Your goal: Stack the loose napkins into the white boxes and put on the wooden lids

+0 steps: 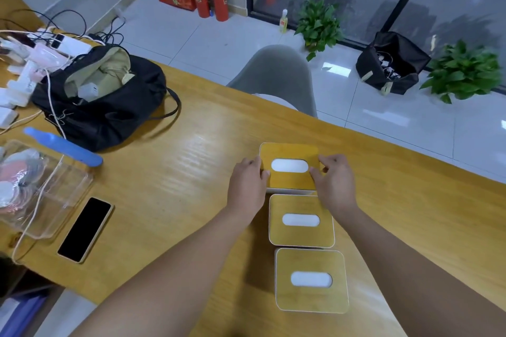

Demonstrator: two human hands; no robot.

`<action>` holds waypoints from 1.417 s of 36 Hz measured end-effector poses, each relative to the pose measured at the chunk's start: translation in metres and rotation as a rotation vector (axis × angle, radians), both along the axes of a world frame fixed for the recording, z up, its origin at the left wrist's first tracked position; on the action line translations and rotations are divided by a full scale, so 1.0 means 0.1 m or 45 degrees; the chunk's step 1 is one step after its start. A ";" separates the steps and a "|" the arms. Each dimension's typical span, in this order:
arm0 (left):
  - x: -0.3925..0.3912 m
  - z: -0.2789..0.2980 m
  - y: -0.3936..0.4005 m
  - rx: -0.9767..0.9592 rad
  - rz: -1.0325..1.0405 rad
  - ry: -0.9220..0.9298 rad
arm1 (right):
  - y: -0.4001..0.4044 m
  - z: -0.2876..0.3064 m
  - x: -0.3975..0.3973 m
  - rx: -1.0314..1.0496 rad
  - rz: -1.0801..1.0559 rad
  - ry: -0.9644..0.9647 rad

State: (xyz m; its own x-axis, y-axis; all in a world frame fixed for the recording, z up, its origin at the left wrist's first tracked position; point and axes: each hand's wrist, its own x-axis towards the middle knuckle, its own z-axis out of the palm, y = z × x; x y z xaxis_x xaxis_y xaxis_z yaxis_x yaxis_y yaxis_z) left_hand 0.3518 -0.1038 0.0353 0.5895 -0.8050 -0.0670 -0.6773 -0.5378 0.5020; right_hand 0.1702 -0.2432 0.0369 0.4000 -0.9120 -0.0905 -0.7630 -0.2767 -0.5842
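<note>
1. Wooden lids with oval slots cap three white boxes in a row on the yellow wooden bench; white napkin shows through each slot.
2. On the far wooden lid I see my left hand gripping the left edge, fingers curled over it.
3. My right hand pinches its right edge.
4. Middle lidded box and near lidded box sit just beside each other, untouched.
5. Bare bench lies left of the boxes, up to a black phone and a black bag.
</note>
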 end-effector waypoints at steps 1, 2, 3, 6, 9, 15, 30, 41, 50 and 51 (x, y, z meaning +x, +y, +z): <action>-0.01 0.01 0.00 0.025 -0.032 -0.051 | 0.00 -0.01 0.00 -0.010 0.009 0.019; -0.01 0.01 0.00 0.035 -0.046 -0.076 | -0.01 0.00 0.01 -0.012 0.015 0.030; -0.01 0.02 0.00 0.048 -0.054 -0.083 | -0.02 0.00 0.01 -0.013 0.015 0.035; 0.01 0.01 0.00 0.031 -0.046 -0.049 | -0.05 0.03 0.00 0.004 -0.005 -0.006; 0.05 0.01 0.00 -0.056 0.035 -0.021 | -0.06 0.05 -0.02 0.022 -0.044 -0.069; 0.11 0.01 -0.19 -0.163 0.301 0.337 | -0.20 0.01 0.01 0.077 -0.218 -0.096; -0.02 -0.20 -0.68 -0.271 0.371 0.560 | -0.34 -0.18 0.33 0.346 -0.057 -0.391; -0.02 -0.33 -0.69 -0.263 0.338 0.393 | -0.36 -0.31 0.37 0.352 -0.034 -0.426; 0.04 -0.36 -0.69 -0.237 0.270 0.503 | -0.38 -0.35 0.30 0.391 0.051 -0.450; 0.04 -0.36 -0.69 -0.229 0.271 0.487 | -0.38 -0.36 0.30 0.389 0.054 -0.452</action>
State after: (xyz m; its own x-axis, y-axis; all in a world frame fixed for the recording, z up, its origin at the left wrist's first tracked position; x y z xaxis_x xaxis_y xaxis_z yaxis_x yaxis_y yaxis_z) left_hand 0.3558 -0.1728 -0.0004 0.7027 -0.6878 -0.1821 -0.3096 -0.5261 0.7921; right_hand 0.1998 -0.2812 0.0010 0.4914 -0.8469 -0.2032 -0.4929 -0.0781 -0.8666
